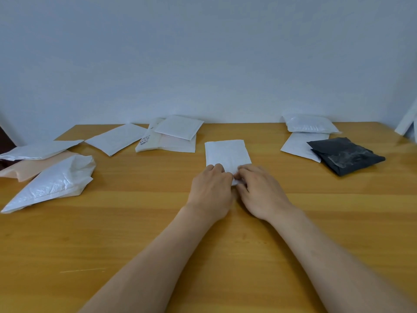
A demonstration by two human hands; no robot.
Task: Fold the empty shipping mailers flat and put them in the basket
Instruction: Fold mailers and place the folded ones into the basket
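A small white mailer (226, 153) lies flat on the wooden table (140, 222) at the centre. My left hand (212, 190) and my right hand (259, 190) meet at its near edge, and both pinch that edge with curled fingers. Other mailers are spread around: a puffed white one (54, 184) at the near left, a pink one (33, 166) and a flat white one (38, 150) behind it, white ones at the back (117, 138), (178, 127). A black mailer (345, 154) lies at the right. No basket is in view.
Two more white mailers (310, 124), (297, 145) lie at the back right beside the black one. A stacked white mailer with print (167, 143) sits at the back centre. A pale wall rises behind the table's far edge.
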